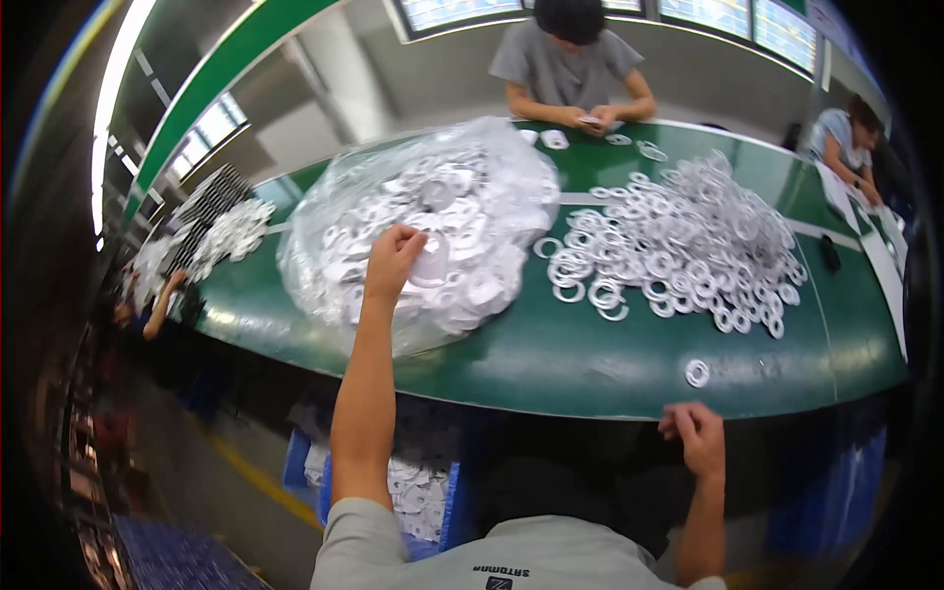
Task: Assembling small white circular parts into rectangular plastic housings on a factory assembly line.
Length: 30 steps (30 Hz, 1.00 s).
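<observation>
My left hand [393, 260] reaches over a large clear plastic bag [324, 211] and pinches a thin, pale, translucent flat piece with a rounded outline [430, 267]. Many white flat pieces with holes [462, 211] fill the bag below it. At the table's front edge is my right hand [696, 436], its fingers loosely bent and apart, with nothing visible in them. Just beyond it a single white ring [697, 373] lies on the green table [570, 379]. Farther back spreads a big heap of white rings [678, 246].
Across the table a person in grey [570, 69] handles a small white piece. Another person [846, 143] works at the far right by white strips [885, 275]. More white pieces [231, 236] lie at the left end. Under the table stands a blue bin [450, 501] of white pieces.
</observation>
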Tool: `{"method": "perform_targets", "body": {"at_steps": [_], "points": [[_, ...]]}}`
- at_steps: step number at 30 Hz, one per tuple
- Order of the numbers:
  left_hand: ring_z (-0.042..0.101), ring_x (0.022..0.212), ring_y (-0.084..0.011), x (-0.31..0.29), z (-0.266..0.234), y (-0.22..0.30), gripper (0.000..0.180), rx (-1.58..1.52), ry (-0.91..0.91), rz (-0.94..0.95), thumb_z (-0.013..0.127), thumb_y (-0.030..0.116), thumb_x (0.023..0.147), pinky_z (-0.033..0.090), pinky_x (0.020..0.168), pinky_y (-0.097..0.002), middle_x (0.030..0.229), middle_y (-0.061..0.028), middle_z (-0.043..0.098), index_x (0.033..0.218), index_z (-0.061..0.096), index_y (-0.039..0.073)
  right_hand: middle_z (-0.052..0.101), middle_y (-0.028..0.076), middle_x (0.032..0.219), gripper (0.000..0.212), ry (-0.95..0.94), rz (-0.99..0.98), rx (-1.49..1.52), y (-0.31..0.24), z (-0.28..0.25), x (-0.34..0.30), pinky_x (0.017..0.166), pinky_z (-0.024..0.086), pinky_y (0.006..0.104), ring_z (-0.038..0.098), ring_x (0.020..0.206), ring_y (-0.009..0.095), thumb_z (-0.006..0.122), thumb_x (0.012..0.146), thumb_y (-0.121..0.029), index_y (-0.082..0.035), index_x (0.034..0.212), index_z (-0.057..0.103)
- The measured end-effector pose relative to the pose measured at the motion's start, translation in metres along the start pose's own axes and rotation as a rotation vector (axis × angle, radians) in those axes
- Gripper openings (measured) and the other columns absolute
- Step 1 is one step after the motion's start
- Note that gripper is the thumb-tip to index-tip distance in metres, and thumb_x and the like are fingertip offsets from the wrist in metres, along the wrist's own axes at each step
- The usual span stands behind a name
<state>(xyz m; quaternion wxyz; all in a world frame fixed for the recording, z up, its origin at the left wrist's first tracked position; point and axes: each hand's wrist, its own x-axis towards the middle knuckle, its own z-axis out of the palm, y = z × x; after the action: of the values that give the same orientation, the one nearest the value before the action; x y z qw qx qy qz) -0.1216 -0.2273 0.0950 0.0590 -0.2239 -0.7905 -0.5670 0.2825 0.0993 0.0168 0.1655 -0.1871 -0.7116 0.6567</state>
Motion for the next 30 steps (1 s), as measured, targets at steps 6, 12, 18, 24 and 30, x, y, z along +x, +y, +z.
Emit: {"method": "perform_targets", "body": {"at_steps": [6,12,18,24,30], "points": [[0.067,0.062,-0.0312,-0.058,0.134,0.059,0.019,-0.667,-0.240,-0.315,0.045,0.027,0.097,0.052,0.040,-0.0339,0.077,-0.0128,0.056,0.098,0.041,0.008,0.059,0.010,0.083,0.019,0.275,-0.297,-0.541,-0.027,-0.028,0.085,0.068,0.046,0.0297,0.057,0.070,0.020,0.067,0.080,-0.011,-0.001,0.097,0.067],[0.067,0.063,-0.0273,-0.086,0.273,0.061,0.023,-0.721,-0.644,-0.400,0.042,0.028,0.099,0.052,0.041,-0.0316,0.087,-0.0181,0.063,0.110,0.040,0.008,0.057,0.010,0.089,0.026,0.220,-0.313,-0.779,0.010,-0.056,0.084,0.073,0.048,0.0332,0.058,0.077,0.023,0.073,0.074,-0.013,-0.002,0.097,0.068],[0.068,0.080,-0.0292,-0.099,0.285,0.052,0.029,-0.769,-0.847,-0.397,0.052,0.013,0.095,0.057,0.065,-0.0344,0.099,-0.0187,0.062,0.118,0.041,0.000,0.060,0.006,0.080,0.022,0.267,-0.171,-0.611,0.008,-0.053,0.084,0.064,0.048,0.0264,0.058,0.067,0.014,0.074,0.075,-0.013,-0.002,0.094,0.068],[0.065,0.094,-0.0248,-0.096,0.281,0.031,0.046,-0.712,-0.940,-0.162,0.052,0.009,0.094,0.053,0.082,-0.0322,0.114,-0.0154,0.058,0.135,0.034,-0.001,0.064,0.005,0.080,0.017,0.221,-0.189,-0.289,-0.020,0.003,0.133,0.061,0.047,0.0229,0.059,0.067,0.009,0.072,0.079,-0.011,0.000,0.091,0.067],[0.065,0.091,-0.0215,-0.098,0.281,0.043,0.039,-0.787,-0.829,-0.281,0.048,0.012,0.097,0.053,0.080,-0.0305,0.115,-0.0131,0.057,0.132,0.036,-0.001,0.058,0.002,0.072,0.016,0.098,-0.161,-0.263,-0.019,0.033,0.155,0.053,0.044,0.0215,0.054,0.057,0.007,0.071,0.079,-0.009,-0.001,0.089,0.062]]}}
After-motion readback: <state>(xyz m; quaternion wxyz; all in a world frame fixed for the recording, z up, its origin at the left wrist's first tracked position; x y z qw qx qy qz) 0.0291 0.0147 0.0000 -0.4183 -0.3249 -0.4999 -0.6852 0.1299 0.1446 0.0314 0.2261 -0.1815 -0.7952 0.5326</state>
